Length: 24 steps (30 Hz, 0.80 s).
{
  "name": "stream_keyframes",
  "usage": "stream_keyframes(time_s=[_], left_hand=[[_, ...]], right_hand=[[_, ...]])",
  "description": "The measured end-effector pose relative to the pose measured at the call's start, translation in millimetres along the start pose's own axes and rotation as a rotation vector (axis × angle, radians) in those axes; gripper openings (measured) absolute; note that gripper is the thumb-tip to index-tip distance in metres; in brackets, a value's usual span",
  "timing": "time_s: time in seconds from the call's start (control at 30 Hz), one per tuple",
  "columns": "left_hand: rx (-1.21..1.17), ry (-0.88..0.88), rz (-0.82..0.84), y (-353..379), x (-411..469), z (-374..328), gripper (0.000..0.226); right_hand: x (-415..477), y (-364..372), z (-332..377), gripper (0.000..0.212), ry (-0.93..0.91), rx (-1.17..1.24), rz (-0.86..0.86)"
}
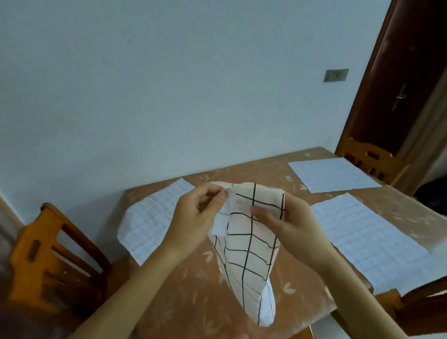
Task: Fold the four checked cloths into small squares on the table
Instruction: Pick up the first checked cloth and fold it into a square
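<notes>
A pale pink cloth with a black grid [248,253] hangs in the air above the table, its lower end drooping toward the near edge. My left hand [195,220] pinches its upper left corner. My right hand [290,221] grips its upper right part, thumb on the front. Three light blue fine-checked cloths lie flat on the table [187,294]: one at the left [150,219] overhanging the table edge, one at the far right [333,174], one at the near right [371,238].
The table has a brown patterned cover and stands against a pale wall. Wooden chairs stand at the left [52,258], at the far right [371,158] and at the near right [424,302]. A dark door [408,76] is behind.
</notes>
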<state>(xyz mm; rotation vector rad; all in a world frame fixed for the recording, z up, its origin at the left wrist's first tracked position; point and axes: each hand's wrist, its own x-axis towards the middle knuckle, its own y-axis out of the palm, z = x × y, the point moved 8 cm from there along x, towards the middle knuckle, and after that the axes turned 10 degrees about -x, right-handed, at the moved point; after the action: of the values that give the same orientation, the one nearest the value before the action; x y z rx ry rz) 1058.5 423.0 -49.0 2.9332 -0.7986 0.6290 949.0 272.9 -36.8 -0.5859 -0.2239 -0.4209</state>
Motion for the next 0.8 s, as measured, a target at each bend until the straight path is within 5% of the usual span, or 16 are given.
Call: stream_keyframes(time_s=[0.13,0.27,0.37,0.47,0.57,0.63,0.8], left_hand=[[-0.097,0.048,0.04,-14,-7,-30,0.021],[-0.103,0.017,0.163,-21,-13,-25,0.108],[-0.034,-0.039,0.208,-18,-16,-22,0.133],[-0.043,-0.047,0.168,-21,-11,-30,0.107],[-0.064,0.034,0.041,-34,2,-45,0.037],[-0.094,0.08,-0.042,-42,6,-55,0.009],[-0.172,0.092,-0.177,-54,9,-65,0.015]], right_hand=[[2,-10,22,0.019,-0.03,0.001,-0.079],[4,-16,37,0.015,-0.073,0.019,-0.085],[6,-23,47,0.018,-0.102,0.067,-0.102],[7,-27,57,0.034,-0.123,0.116,-0.065],[12,-33,65,0.038,-0.17,0.11,-0.036],[17,-37,68,0.031,-0.194,0.143,-0.021],[29,-42,58,0.02,-0.138,0.243,-0.068]])
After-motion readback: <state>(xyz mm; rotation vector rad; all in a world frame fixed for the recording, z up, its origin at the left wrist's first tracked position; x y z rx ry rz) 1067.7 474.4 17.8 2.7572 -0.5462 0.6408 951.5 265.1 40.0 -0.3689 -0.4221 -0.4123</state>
